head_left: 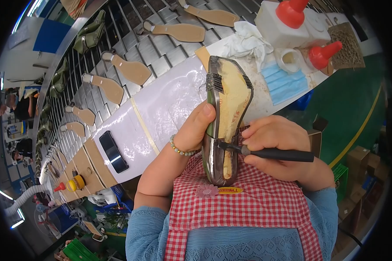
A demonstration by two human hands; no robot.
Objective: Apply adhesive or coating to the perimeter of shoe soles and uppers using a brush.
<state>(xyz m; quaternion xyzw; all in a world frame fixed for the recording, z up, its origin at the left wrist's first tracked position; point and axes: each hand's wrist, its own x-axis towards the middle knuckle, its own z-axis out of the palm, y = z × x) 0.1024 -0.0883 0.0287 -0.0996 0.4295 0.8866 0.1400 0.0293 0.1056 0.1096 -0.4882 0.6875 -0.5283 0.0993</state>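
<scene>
Left hand: the left hand is closed around the side of an upturned shoe, thumb up along its edge, fingers hidden behind it; a bead bracelet sits on the wrist.
Right hand: the right hand is closed in a pinch grip on a black-handled brush, fingers curled round the handle.
Shoe position: held sole side up in front of the chest, over a red-and-white checked apron, heel end towards the person, toe end pointing at the work surface.
Shoe condition: tan insole board exposed, metallic upper folded over its rim, dark elastic strips at either side near the toe end.
Brush contact: the brush tip touches the shoe's bottom near the heel end, just beside the folded edge.
Work surface: a white tabletop lies beyond the shoe; a dark phone rests on it to the left.
Supplies: two white bottles with red nozzles, a white cloth and a blue face mask lie at the far right end.
Conveyor: a slatted metal belt behind the table carries tan insole boards set well apart.
</scene>
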